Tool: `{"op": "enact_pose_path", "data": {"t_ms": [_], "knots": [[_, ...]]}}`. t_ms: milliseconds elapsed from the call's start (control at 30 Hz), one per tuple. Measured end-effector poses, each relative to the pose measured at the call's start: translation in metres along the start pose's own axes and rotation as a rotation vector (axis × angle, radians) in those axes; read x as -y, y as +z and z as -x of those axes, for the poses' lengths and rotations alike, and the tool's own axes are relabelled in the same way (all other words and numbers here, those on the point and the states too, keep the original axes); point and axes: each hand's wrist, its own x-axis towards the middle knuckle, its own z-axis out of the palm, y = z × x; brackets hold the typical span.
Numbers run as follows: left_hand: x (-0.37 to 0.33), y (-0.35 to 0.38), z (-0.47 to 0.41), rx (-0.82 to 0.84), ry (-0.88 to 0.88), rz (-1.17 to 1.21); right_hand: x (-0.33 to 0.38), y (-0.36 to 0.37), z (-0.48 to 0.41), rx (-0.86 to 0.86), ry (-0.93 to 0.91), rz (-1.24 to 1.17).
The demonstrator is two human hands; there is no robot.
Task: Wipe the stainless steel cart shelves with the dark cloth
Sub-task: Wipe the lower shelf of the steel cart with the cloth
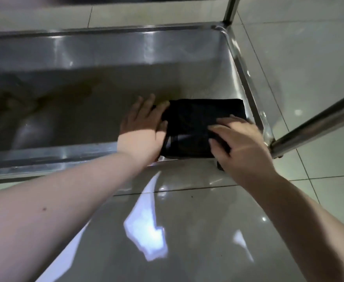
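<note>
1. Stainless steel fills the left and centre of the view: a low cart shelf (pixel 85 49) shaped like a shallow tray, with raised walls and a dull, shadowed bottom.
2. The left hand (pixel 142 123) reaches over the near rim and lies flat, palm down, on the shelf bottom. Its fingers (pixel 146 102) are straight and only slightly apart, pointing away from the person. The thumb side of the hand touches the left edge of the cloth.
3. The dark cloth (pixel 189 123) is folded into a rough rectangle. It lies in the near right corner of the shelf, between the two hands, with its right edge close to the shelf's right wall.
4. The right hand (pixel 244 147) rests on the right part of the cloth. Its fingers (pixel 234 120) are lightly bent and close together, tips pressing down onto the fabric, with the thumb lying on the cloth too. A small dark shape shows just below the palm; what it is cannot be told.
5. An upright steel post (pixel 231 11) rises from the far right corner of the shelf.
6. A slanted steel tube (pixel 319 121) crosses the right edge of the view, just beside the shelf's near right corner.
7. Glossy pale floor tiles (pixel 187 220) surround the cart and reflect bright patches of light.
</note>
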Motion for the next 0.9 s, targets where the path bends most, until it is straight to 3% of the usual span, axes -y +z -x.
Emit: {"op": "enact_pose_path", "data": {"t_ms": [100, 167, 300, 500, 667, 900], "knots": [[0.016, 0.018, -0.024, 0.102, -0.194, -0.177, 0.018, 0.018, -0.028, 0.33, 0.158, 0.206], [0.019, 0.022, -0.026, 0.082, -0.217, -0.187, 0.021, 0.031, -0.034, 0.382, 0.158, 0.331], [0.022, 0.026, -0.024, 0.019, -0.199, -0.177, 0.02, 0.035, -0.04, 0.45, 0.192, 0.354], [0.021, 0.027, -0.023, 0.05, -0.195, -0.211, 0.001, 0.048, -0.155, 0.344, 0.193, 0.34], [0.021, 0.023, -0.024, 0.067, -0.197, -0.181, -0.001, 0.055, -0.248, 0.419, 0.203, 0.298], [0.024, 0.027, -0.024, 0.035, -0.198, -0.194, -0.004, 0.041, -0.146, 0.37, 0.154, 0.283]]}}
